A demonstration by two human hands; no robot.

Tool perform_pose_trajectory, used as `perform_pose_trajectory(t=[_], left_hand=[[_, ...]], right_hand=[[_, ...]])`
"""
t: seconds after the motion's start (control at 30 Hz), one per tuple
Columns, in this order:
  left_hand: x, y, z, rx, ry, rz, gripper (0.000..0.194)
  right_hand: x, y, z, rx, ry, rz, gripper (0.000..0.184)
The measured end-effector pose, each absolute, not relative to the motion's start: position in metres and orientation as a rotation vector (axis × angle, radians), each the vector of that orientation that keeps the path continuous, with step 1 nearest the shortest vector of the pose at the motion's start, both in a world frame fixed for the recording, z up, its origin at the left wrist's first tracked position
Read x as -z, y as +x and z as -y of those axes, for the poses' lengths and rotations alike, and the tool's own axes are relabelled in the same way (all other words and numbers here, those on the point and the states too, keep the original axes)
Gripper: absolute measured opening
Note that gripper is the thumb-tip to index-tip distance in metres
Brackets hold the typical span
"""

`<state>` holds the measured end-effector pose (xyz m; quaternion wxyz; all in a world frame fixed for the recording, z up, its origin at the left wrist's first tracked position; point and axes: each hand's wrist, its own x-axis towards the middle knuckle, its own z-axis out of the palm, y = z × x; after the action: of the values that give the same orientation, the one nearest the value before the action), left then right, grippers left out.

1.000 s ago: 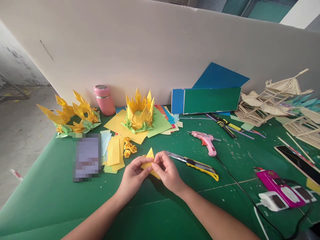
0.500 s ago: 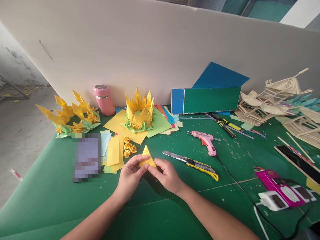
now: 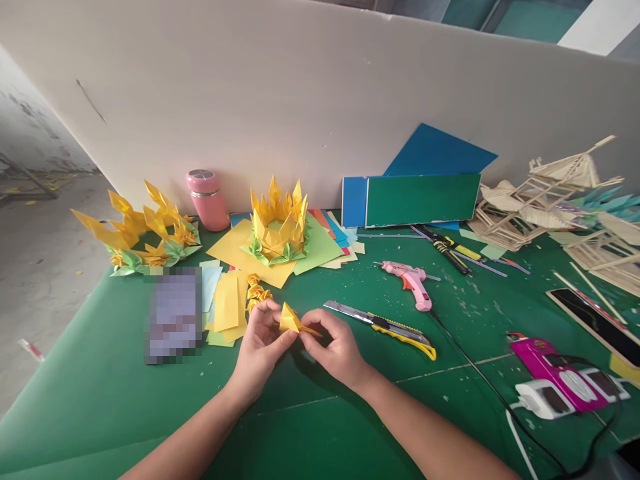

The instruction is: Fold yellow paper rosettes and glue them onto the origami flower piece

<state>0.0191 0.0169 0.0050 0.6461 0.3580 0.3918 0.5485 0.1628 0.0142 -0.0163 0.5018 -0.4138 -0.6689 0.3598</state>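
Observation:
Between my hands is a small folded piece of yellow origami paper point(image 3: 290, 320), with one flap standing up and a point reaching right. My left hand point(image 3: 261, 347) pinches its left side with thumb and fingers. On the right, my right hand point(image 3: 334, 343) grips the pointed side. Just behind my left hand lie several orange paper roses point(image 3: 256, 291). Left of them is a stack of yellow paper sheets point(image 3: 228, 307). A yellow utility knife point(image 3: 390, 328) with its blade out rests to the right of my right hand.
Two paper crowns point(image 3: 278, 230) point(image 3: 145, 230) and a pink bottle point(image 3: 207, 203) stand toward the back. A pink glue gun point(image 3: 407, 280) trails a cord to a magenta power strip point(image 3: 565, 377). Wooden stick models point(image 3: 530, 200) and a phone point(image 3: 600, 327) lie at right.
The yellow paper was a flat triangle pointing up; now it is opened into a raised flap with a point to the right. My left fingers have shifted slightly away from its face.

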Motion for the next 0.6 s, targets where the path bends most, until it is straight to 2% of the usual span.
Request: perform_pose_trajectory(t=[0.13,0.3,0.43,0.5,0.6], left_hand=[[-0.004,0.018,-0.018,-1.187,0.831,-0.913,0.031],[0.0,0.02,-0.017,-1.076,0.851,-0.906,0.034],[0.0,0.022,-0.017,-1.132,0.915,-0.955,0.036],[-0.001,0.021,-0.016,-1.19,0.934,-1.016,0.037],[-0.003,0.018,-0.015,-1.093,0.919,-1.054,0.039]], right_hand=[[0.018,0.164,-0.014,-0.855,-0.95,1.595,0.003],[0.017,0.165,-0.014,-0.757,-0.997,1.647,0.009],[0.017,0.166,-0.016,-0.606,-0.992,1.626,0.018],[0.015,0.169,-0.017,-0.495,-0.964,1.611,0.017],[0.011,0.173,-0.018,-0.286,-0.942,1.63,0.011]])
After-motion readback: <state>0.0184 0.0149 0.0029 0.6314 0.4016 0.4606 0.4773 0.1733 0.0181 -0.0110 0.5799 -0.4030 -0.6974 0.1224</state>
